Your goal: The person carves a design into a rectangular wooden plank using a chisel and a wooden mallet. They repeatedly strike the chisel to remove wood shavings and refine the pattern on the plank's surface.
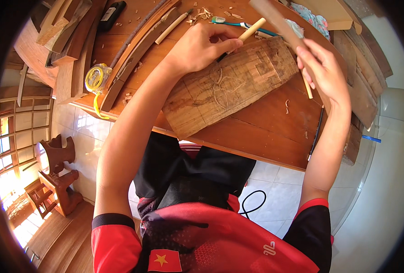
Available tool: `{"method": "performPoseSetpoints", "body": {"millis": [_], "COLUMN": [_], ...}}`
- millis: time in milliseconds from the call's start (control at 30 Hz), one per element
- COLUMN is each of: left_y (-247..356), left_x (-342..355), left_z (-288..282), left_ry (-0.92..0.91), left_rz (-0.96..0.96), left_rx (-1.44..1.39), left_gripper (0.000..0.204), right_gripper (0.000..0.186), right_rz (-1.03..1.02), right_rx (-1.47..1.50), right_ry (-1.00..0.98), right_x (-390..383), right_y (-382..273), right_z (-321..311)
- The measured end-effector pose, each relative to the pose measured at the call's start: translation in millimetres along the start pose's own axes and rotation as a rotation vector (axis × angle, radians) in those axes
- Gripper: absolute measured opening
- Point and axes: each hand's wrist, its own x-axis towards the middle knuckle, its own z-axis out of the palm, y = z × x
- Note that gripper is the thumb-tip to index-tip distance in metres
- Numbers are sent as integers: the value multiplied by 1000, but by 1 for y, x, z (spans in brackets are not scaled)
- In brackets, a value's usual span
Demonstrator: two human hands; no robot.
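Observation:
My left hand (204, 48) is closed on a chisel (253, 29) with a pale round handle, its dark blade reaching down to a worn wooden board (211, 107). The board lies angled across the table and bears carved lines and a squarish cut pattern toward its right end. My right hand (322, 73) grips a long flat wooden stick (272, 18), raised at the board's right end. Another pale-handled tool (309, 91) lies partly under that hand. A green toothbrush (225, 22) and another pale-handled tool (170, 29) lie beyond the board, among shavings.
Stacked planks (47, 41) and a yellow tape measure (97, 79) stand left on the wooden table (265, 141), beside long strips (138, 59) and a black object (111, 13). More planks (361, 86) line the right. Wooden furniture (59, 193) and a black cable (252, 204) are below.

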Motion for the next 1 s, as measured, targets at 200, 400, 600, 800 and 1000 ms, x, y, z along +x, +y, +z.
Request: {"method": "performPoseSetpoints", "body": {"millis": [200,400,600,800,1000], "left_y": [-4,-4,-4,-8,-6], "left_x": [-1,-2,-1,0,0], "left_z": [3,2,4,7,5], "left_ry": [84,121,124,163,137], "left_rz": [30,4,-14,-23,16], "left_rx": [34,90,113,126,138], "left_gripper": [32,33,37,38,38], "right_gripper": [30,30,32,33,33], "right_rz": [-11,-7,12,13,31], "right_rx": [15,26,-6,-37,-69], "right_ry": [26,23,53,0,14], "right_x": [-1,4,6,10,9], "right_y": [-3,-1,-9,-9,-10], "right_z": [6,6,9,10,9]}}
